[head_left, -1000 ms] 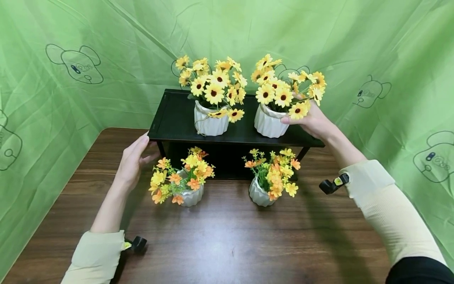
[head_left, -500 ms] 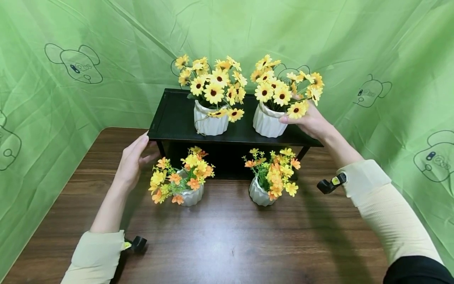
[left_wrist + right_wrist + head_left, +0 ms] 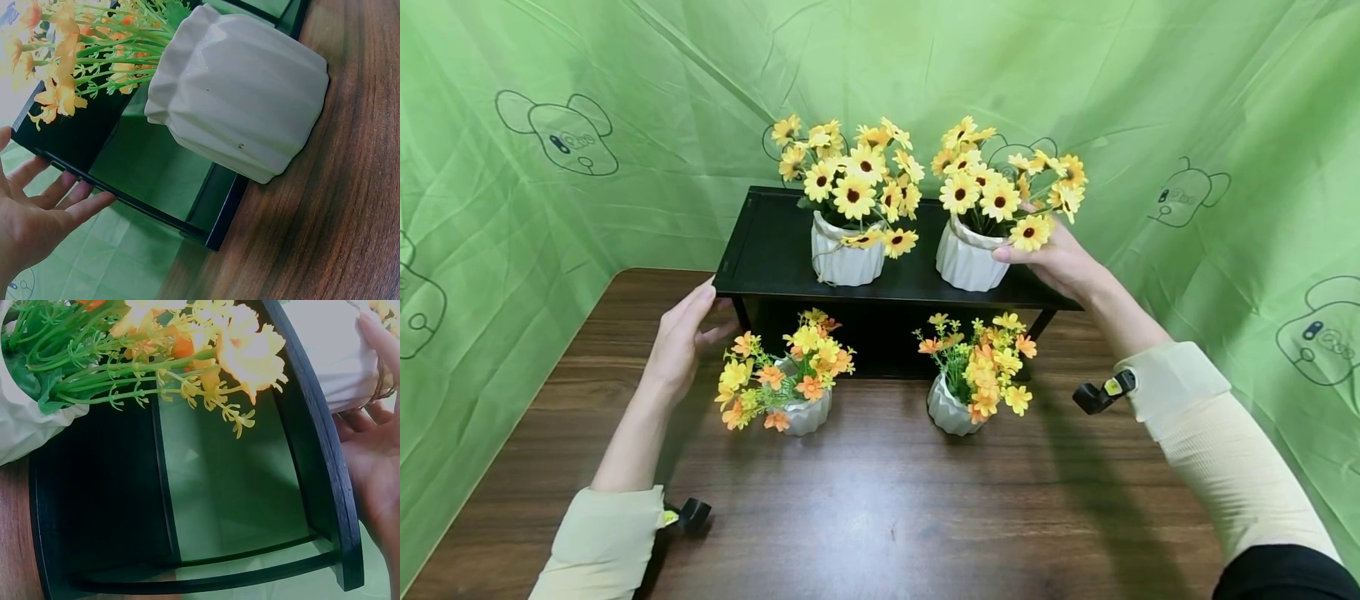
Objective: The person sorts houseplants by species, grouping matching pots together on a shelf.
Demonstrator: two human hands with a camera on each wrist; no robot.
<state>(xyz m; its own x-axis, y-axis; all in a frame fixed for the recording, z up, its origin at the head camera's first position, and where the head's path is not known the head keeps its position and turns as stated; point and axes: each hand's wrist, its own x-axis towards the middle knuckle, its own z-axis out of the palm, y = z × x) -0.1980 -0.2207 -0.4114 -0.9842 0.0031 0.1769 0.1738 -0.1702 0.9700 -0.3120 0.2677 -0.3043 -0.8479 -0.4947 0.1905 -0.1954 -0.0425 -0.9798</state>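
My right hand (image 3: 1060,257) grips a white fluted flowerpot (image 3: 964,260) of yellow daisies from its right side, thumb in front. This pot stands upright on the right part of a black two-tier shelf (image 3: 763,242). In the right wrist view, the fingers of the right hand (image 3: 378,459) reach round the pot's far side, partly hidden. At the shelf's left end, my left hand (image 3: 676,342) touches the top board's corner. The left wrist view has the left hand (image 3: 37,219) with fairly straight fingers along the shelf's side bar. Another daisy pot (image 3: 842,257) stands left of the gripped one.
Two smaller white pots with orange and yellow flowers, a left one (image 3: 808,414) and a right one (image 3: 950,408), stand on the wooden table (image 3: 850,517) before the shelf. A green curtain (image 3: 700,108) with bear outlines hangs behind and at both sides.
The gripped daisy pot and my right hand shift very slightly left, then slightly back right. My left hand, the shelf and the other pots stay in place.
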